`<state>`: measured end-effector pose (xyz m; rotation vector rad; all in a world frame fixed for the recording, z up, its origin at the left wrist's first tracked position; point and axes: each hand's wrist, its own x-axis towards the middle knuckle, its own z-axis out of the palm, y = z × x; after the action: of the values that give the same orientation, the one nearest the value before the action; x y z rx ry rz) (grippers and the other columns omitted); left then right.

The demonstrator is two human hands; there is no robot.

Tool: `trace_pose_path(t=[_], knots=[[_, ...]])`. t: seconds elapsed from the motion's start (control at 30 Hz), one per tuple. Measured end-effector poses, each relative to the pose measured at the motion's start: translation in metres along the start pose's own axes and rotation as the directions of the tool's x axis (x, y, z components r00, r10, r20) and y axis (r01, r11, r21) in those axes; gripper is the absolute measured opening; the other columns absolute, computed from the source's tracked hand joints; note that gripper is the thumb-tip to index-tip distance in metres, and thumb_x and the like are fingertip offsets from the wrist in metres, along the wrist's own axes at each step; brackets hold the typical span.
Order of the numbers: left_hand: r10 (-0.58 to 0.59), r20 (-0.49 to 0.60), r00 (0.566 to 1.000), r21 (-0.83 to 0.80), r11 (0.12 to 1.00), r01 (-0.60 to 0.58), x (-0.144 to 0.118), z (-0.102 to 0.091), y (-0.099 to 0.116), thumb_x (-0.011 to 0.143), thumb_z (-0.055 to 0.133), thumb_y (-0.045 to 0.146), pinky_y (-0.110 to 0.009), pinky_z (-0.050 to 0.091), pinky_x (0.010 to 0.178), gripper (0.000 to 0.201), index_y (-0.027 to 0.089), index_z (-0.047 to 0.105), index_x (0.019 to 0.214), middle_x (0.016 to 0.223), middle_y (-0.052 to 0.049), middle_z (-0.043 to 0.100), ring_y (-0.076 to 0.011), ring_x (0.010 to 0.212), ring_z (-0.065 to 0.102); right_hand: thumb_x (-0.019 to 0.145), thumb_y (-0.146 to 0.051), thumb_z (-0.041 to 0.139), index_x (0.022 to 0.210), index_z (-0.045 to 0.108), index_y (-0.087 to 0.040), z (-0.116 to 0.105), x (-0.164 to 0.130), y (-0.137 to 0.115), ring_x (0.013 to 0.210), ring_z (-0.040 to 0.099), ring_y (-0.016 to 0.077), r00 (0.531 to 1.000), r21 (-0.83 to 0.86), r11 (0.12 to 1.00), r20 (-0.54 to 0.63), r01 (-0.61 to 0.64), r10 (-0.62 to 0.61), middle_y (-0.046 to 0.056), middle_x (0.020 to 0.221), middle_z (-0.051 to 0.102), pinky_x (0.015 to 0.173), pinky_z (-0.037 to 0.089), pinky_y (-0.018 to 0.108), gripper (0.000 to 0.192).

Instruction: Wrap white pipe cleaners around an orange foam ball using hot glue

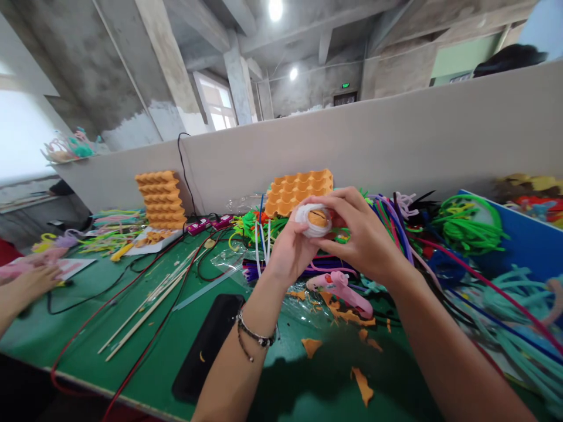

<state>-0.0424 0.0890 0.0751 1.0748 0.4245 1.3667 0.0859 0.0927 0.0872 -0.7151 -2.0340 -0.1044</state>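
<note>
Between both my hands, above the table, is a small rounded piece of orange egg carton wrapped in white fuzzy pipe cleaner (311, 230); its orange end faces me. My left hand (290, 249) cradles it from the left and below, thumb against the white coils. On the other side my right hand (358, 234) grips it between the thumb below and fingers above. Under my hands lies a pink glue gun (341, 288). Torn orange carton scraps (311, 347) are scattered near it on the green table (281, 375).
Orange egg cartons (299, 190) stand against the grey partition (229, 158). Bundles of colored pipe cleaners (468, 225) crowd the right side. A black phone-like slab (209, 346), wooden sticks (152, 308) and red cables (127, 293) lie left. Another person's hand (37, 275) works at the far left.
</note>
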Motion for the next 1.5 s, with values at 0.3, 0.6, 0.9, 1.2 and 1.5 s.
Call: trace_pose_path(t=[0.3, 0.6, 0.9, 1.2, 1.5], knots=[[-0.109, 0.197, 0.974, 0.243, 0.968, 0.059, 0.010, -0.022, -0.003, 0.066, 0.049, 0.035, -0.025, 0.041, 0.056, 0.044, 0.013, 0.051, 0.104, 0.080, -0.006, 0.061, -0.0166, 0.070, 0.056, 0.074, -0.020, 0.060, 0.100, 0.054, -0.018, -0.016, -0.003, 0.013, 0.094, 0.052, 0.0202, 0.976, 0.005, 0.997, 0.203, 0.073, -0.073, 0.009, 0.101, 0.051, 0.083, 0.045, 0.036, 0.028], [-0.108, 0.239, 0.965, 0.440, 0.898, -0.009, 0.005, -0.028, -0.001, 0.066, 0.045, 0.024, -0.024, 0.034, 0.052, 0.044, 0.013, 0.050, 0.108, 0.068, 0.002, 0.050, -0.0096, 0.056, 0.046, 0.079, -0.023, 0.056, 0.106, 0.054, -0.019, -0.017, -0.004, 0.007, 0.097, 0.052, 0.0206, 0.962, -0.039, 0.990, 0.246, 0.135, -0.122, 0.009, 0.102, 0.051, 0.082, 0.047, 0.035, 0.027], [-0.080, 0.215, 0.973, 0.512, 0.858, -0.042, 0.003, -0.028, 0.001, 0.066, 0.043, 0.025, -0.024, 0.029, 0.050, 0.043, 0.014, 0.051, 0.108, 0.070, 0.001, 0.045, -0.0093, 0.057, 0.037, 0.077, -0.019, 0.058, 0.110, 0.054, -0.021, -0.017, -0.004, 0.006, 0.101, 0.052, 0.0213, 0.961, -0.022, 0.991, 0.247, 0.131, -0.121, 0.009, 0.104, 0.051, 0.084, 0.047, 0.035, 0.033], [-0.021, 0.169, 0.985, 0.542, 0.837, -0.075, 0.003, -0.028, 0.006, 0.066, 0.042, 0.020, -0.023, 0.037, 0.057, 0.055, 0.015, 0.050, 0.120, 0.086, -0.004, 0.055, -0.0101, 0.064, 0.045, 0.074, -0.033, 0.064, 0.125, 0.040, -0.022, -0.018, -0.005, 0.012, 0.110, 0.049, 0.0219, 0.966, 0.190, 0.982, 0.259, -0.023, -0.028, 0.010, 0.117, 0.047, 0.092, 0.044, 0.038, 0.057], [0.109, 0.209, 0.972, 0.727, 0.648, -0.229, -0.001, -0.026, 0.011, 0.067, 0.044, 0.014, -0.024, 0.041, 0.064, 0.058, 0.022, 0.051, 0.124, 0.119, -0.007, 0.056, -0.0143, 0.080, 0.051, 0.076, -0.026, 0.060, 0.064, 0.050, -0.017, -0.011, -0.001, 0.016, 0.053, 0.040, 0.0068, 0.988, 0.281, 0.950, -0.037, -0.136, 0.152, -0.002, 0.063, 0.049, 0.045, 0.032, 0.022, 0.018]])
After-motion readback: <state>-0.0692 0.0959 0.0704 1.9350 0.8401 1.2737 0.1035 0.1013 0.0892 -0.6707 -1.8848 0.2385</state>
